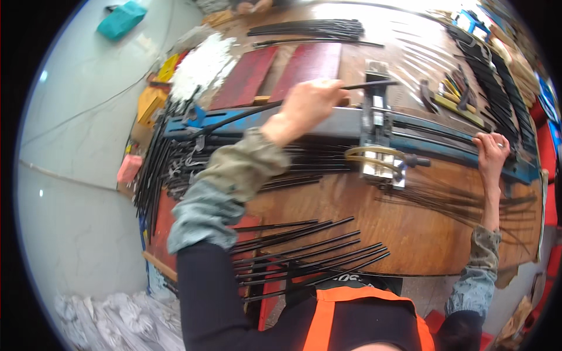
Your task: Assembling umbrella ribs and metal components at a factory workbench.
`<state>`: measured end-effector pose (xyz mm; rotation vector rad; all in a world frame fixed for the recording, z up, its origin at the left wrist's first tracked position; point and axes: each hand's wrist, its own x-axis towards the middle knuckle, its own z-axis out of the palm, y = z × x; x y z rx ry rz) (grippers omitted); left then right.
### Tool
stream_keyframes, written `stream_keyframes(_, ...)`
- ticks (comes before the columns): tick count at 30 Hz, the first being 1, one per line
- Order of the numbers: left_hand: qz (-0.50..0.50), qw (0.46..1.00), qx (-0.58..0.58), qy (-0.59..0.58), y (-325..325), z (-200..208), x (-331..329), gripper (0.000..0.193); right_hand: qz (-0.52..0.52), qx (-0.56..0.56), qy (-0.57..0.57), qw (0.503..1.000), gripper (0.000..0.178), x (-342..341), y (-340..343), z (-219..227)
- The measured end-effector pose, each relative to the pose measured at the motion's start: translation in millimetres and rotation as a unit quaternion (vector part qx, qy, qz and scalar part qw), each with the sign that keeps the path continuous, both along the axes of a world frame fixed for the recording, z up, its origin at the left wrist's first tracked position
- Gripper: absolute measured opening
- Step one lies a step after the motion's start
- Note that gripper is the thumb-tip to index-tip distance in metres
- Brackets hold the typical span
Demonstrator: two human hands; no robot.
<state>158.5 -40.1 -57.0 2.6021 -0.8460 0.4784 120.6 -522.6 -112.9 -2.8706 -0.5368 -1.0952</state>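
Note:
My left hand (310, 105) is closed around a long black rod (369, 85), raised above the blue metal rail (328, 124). The rod slants from low left to high right, and its right end passes over the top of a silver clamp-like fixture (377, 111). At the rail's right part, my right hand (492, 153) has its fingers curled together beside the end of a thin dark bar (436, 130) lying along the rail. What those fingers grip is hidden. Yellowish hoses (374, 157) loop from the fixture's near side.
Black rods lie in bundles left of the rail (158, 169), at the table's near edge (316, 251) and far right (492, 88). Thin wires (456, 202) spread over the wooden tabletop (328, 205). Beyond the rail are dark red boards (307, 64), white pieces (202, 64) and a hammer (427, 96).

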Motion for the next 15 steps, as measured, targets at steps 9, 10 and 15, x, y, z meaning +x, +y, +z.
stream_keyframes(9,0.04,0.992,0.017,-0.115,47.3,53.2,-3.5,0.019,0.17,0.056,0.043,0.983,0.002,25.5,125.1,3.2)
stream_keyframes(10,0.034,0.992,0.016,-0.117,57.9,55.5,-5.9,0.019,0.174,0.068,0.047,0.981,0.004,29.6,121.7,3.1)
stream_keyframes(15,0.031,0.994,0.064,-0.077,93.5,31.2,-28.1,0.019,0.066,0.026,-0.033,0.997,0.006,23.0,40.4,9.0)
